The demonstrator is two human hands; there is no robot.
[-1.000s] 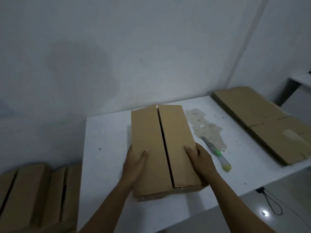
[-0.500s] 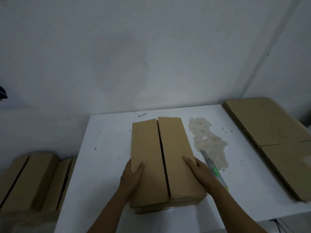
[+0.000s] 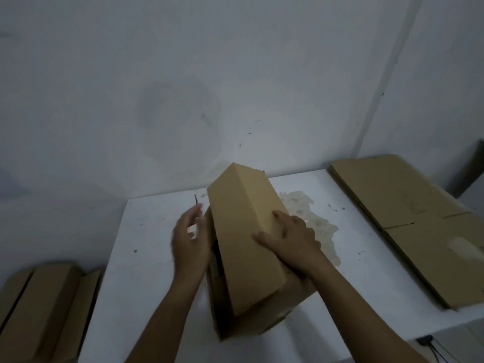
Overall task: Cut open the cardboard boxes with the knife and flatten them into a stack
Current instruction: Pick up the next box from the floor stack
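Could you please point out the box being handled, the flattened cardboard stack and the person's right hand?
box (image 3: 237, 237): head view, on its raised upper panel.
flattened cardboard stack (image 3: 392, 200): head view, top sheet.
right hand (image 3: 294, 243): head view, back of hand.

A pale grey wall (image 3: 183, 74) with faint darker blotches fills the upper view and meets a second wall (image 3: 445, 74) at a corner on the right. Against it stands a white table (image 3: 146, 258), speckled with dark marks and bearing a yellowish stain (image 3: 322, 231). The light is dim; a black cable (image 3: 425, 339) shows below the table's right edge.
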